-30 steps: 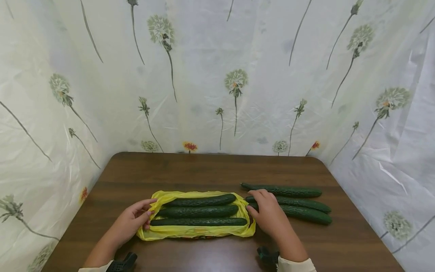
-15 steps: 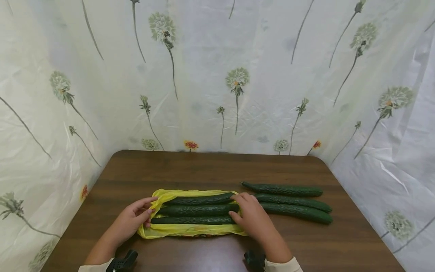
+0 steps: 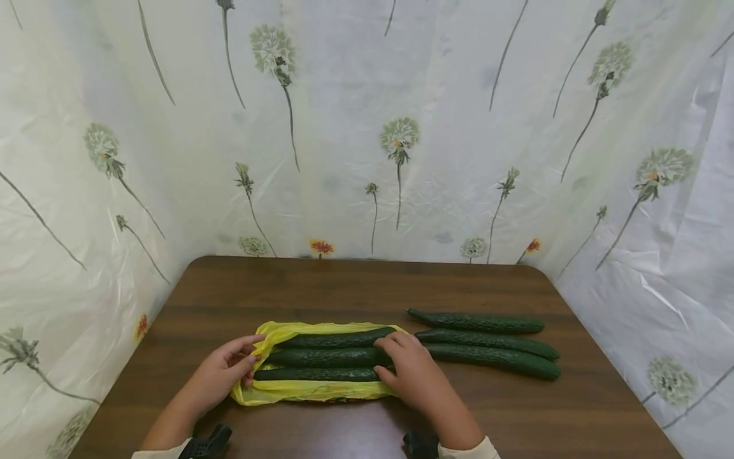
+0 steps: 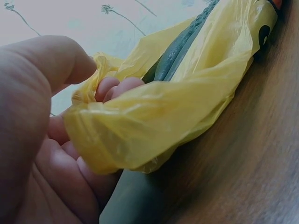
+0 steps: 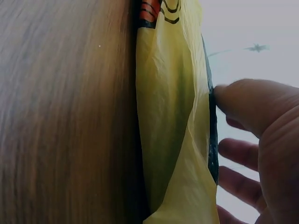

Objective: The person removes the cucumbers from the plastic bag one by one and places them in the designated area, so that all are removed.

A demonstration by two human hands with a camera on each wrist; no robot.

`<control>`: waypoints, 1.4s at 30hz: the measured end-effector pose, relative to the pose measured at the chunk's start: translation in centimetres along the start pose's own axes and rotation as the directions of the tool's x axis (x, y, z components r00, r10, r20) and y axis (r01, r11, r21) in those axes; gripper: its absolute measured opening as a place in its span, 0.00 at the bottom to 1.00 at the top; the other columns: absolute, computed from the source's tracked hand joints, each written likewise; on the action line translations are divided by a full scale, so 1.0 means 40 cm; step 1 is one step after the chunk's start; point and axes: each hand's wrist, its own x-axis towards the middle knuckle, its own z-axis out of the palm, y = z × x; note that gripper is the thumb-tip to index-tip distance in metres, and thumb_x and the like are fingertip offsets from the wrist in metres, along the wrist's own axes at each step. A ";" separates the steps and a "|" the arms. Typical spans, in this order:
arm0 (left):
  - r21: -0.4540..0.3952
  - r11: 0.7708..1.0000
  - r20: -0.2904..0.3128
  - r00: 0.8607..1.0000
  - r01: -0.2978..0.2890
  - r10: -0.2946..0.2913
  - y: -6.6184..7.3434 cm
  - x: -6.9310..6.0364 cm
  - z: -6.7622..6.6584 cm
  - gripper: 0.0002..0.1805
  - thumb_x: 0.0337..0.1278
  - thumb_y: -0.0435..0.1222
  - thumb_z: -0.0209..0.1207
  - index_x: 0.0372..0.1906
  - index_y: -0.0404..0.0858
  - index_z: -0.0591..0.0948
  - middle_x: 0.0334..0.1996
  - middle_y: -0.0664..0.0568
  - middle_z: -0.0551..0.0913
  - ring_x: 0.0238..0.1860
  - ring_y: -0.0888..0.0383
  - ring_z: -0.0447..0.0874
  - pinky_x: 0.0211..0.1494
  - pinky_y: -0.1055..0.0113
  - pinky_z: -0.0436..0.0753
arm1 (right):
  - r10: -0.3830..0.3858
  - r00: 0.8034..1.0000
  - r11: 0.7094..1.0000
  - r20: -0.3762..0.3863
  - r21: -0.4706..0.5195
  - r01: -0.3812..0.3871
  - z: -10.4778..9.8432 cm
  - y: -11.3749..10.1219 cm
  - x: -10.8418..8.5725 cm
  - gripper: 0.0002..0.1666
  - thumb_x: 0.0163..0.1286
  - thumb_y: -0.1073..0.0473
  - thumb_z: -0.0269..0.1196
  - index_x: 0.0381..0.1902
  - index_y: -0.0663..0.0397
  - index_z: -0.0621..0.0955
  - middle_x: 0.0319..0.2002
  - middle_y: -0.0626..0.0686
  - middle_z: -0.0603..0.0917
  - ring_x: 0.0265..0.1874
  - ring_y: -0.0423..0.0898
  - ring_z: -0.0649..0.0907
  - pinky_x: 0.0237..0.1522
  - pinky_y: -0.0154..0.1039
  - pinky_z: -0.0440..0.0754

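Observation:
In the head view a yellow plastic bag lies spread on the table, its upper side open. Three long dark green cucumbers rest side by side in it. My left hand holds the bag's left edge; in the left wrist view, the thumb and fingers are around the crumpled yellow film. Over the right end of the bagged cucumbers lies my right hand, its fingers spread and lightly bent. The right thumb touches a cucumber's side in the right wrist view. This hand covers the bag's right end.
Three more cucumbers lie on the wooden table just right of the bag, beyond my right hand. A pale curtain printed with dandelions encloses the table's back and sides.
My right hand has moved left, from the bag's right rim onto the ends of the bagged cucumbers. My left hand has stayed at the bag's left edge.

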 end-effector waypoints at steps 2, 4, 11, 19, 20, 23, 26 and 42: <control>-0.006 1.000 -0.001 1.000 0.001 -0.001 -0.001 -0.001 0.001 0.27 0.81 0.36 0.55 0.77 0.33 0.68 0.51 0.33 0.74 0.33 0.57 0.81 0.38 0.63 0.88 | -0.014 1.000 1.000 0.004 0.001 0.014 0.002 -0.001 0.000 0.27 0.71 0.45 0.72 0.64 0.46 0.82 0.59 0.48 0.82 0.62 0.52 0.79 0.61 0.59 0.80; -0.010 1.000 0.000 1.000 0.000 0.000 -0.001 -0.002 0.002 0.27 0.81 0.36 0.55 0.77 0.33 0.68 0.52 0.32 0.74 0.33 0.57 0.81 0.38 0.63 0.88 | -0.027 1.000 1.000 0.006 0.006 0.027 0.002 -0.002 -0.001 0.27 0.71 0.45 0.72 0.64 0.45 0.82 0.58 0.47 0.82 0.62 0.52 0.79 0.62 0.59 0.80; -0.013 1.000 0.001 1.000 -0.009 0.009 -0.001 -0.002 0.005 0.27 0.81 0.35 0.55 0.77 0.33 0.68 0.51 0.33 0.74 0.33 0.57 0.81 0.38 0.62 0.89 | -0.100 0.995 0.995 -0.022 -0.001 0.100 -0.002 -0.006 0.002 0.29 0.66 0.47 0.76 0.63 0.42 0.82 0.58 0.45 0.81 0.61 0.50 0.79 0.61 0.59 0.80; -0.017 1.000 0.006 1.000 -0.013 0.013 -0.005 -0.002 0.006 0.27 0.81 0.36 0.55 0.77 0.32 0.68 0.51 0.32 0.75 0.33 0.58 0.81 0.38 0.62 0.89 | -0.124 0.992 0.992 -0.004 -0.014 0.124 0.004 -0.015 0.009 0.30 0.66 0.43 0.75 0.63 0.43 0.82 0.58 0.45 0.81 0.59 0.47 0.79 0.62 0.53 0.81; -0.019 1.000 0.006 1.000 -0.013 0.013 -0.005 -0.001 0.006 0.27 0.81 0.36 0.55 0.77 0.32 0.68 0.51 0.32 0.75 0.33 0.58 0.81 0.38 0.62 0.89 | -0.125 0.992 0.992 -0.005 -0.018 0.125 0.004 -0.017 0.009 0.30 0.66 0.43 0.75 0.63 0.43 0.82 0.58 0.45 0.80 0.59 0.47 0.79 0.61 0.52 0.82; -0.017 1.000 0.007 1.000 -0.016 0.016 -0.006 -0.001 0.004 0.27 0.81 0.36 0.55 0.77 0.32 0.68 0.52 0.32 0.74 0.33 0.58 0.81 0.38 0.62 0.88 | -0.135 0.991 0.990 -0.014 -0.030 0.135 0.004 -0.022 0.010 0.31 0.66 0.43 0.76 0.63 0.43 0.82 0.58 0.46 0.80 0.59 0.47 0.79 0.60 0.51 0.82; -0.010 1.000 0.011 1.000 -0.019 0.019 -0.006 -0.001 0.003 0.28 0.81 0.36 0.55 0.77 0.32 0.68 0.52 0.32 0.74 0.33 0.58 0.81 0.38 0.62 0.88 | -0.141 0.990 0.989 -0.009 -0.041 0.141 0.003 -0.026 0.013 0.32 0.65 0.42 0.76 0.63 0.44 0.82 0.58 0.46 0.80 0.60 0.48 0.79 0.60 0.51 0.82; -0.004 1.000 -0.004 1.000 -0.029 0.029 -0.008 0.002 0.005 0.27 0.80 0.35 0.55 0.76 0.31 0.69 0.50 0.33 0.75 0.32 0.58 0.81 0.38 0.62 0.89 | -0.159 0.983 0.976 0.089 -0.133 0.170 0.030 -0.078 0.037 0.37 0.63 0.40 0.77 0.67 0.40 0.80 0.60 0.48 0.79 0.57 0.48 0.78 0.53 0.52 0.81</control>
